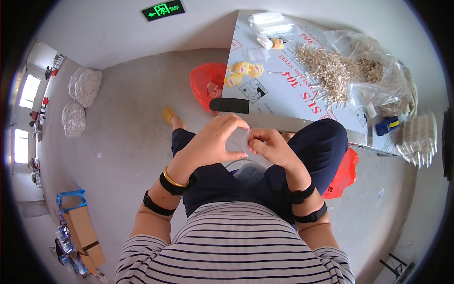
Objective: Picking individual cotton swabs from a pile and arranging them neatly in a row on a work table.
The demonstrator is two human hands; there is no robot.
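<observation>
Between my hands, above my lap, is a small clear plastic bag (240, 140). The fingers and thumb of my left hand (213, 140) curve around its left side, the tips at its top and bottom edges. My right hand (270, 146) is closed, its fingertips pinched at the bag's right edge. Anything inside those right fingers is hidden. Beyond my hands, on the metal-topped table (279, 106), lie several yellow printed packets (243, 71) and a flat clear bag (257, 54). A large heap of thin beige sticks (326, 71) spreads to the right of them.
Stacked clear bags (272, 22) lie at the table's far edge. A black strip (229, 105) juts past its near left corner. Red plastic bags (205, 80) flank the table. A blue tool (388, 126) and bundled sticks (417, 139) are at right. Filled sacks (85, 87) stand left.
</observation>
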